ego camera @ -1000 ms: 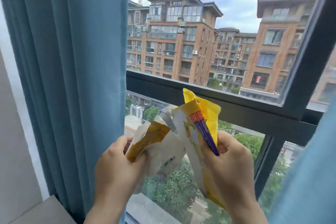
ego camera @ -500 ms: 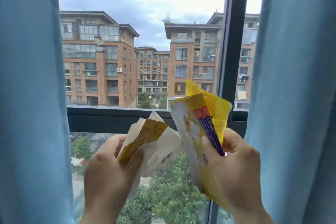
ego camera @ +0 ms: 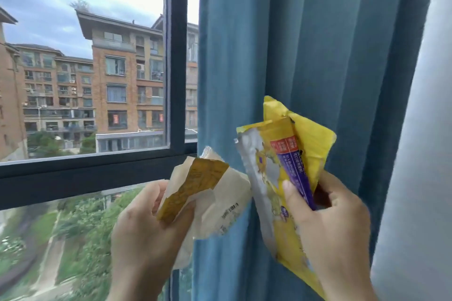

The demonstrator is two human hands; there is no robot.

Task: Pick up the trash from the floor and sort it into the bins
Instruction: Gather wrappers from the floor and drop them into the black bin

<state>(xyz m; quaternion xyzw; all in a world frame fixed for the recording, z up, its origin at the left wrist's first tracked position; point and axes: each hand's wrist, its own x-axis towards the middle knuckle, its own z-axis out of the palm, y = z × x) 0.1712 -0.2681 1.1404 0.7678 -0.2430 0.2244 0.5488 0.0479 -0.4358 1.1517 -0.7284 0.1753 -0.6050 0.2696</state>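
Note:
My left hand (ego camera: 149, 234) grips a crumpled white and ochre wrapper (ego camera: 215, 193), thumb pressed over its folded yellow flap. My right hand (ego camera: 335, 227) holds a larger yellow snack packet (ego camera: 276, 168) with a red and purple label, fingers curled round its lower half. Both wrappers are raised at chest height, side by side and just touching. No bins and no floor are in view.
A dark-framed window (ego camera: 175, 80) fills the left, with brick apartment blocks and trees outside. A blue curtain (ego camera: 330, 44) hangs straight ahead and right, close behind the wrappers. A pale grey wall or sheer (ego camera: 428, 154) runs down the far right edge.
The view has swung right: the window has slid left and the right-hand curtain now fills the middle. Both hands keep the same hold on their wrappers.

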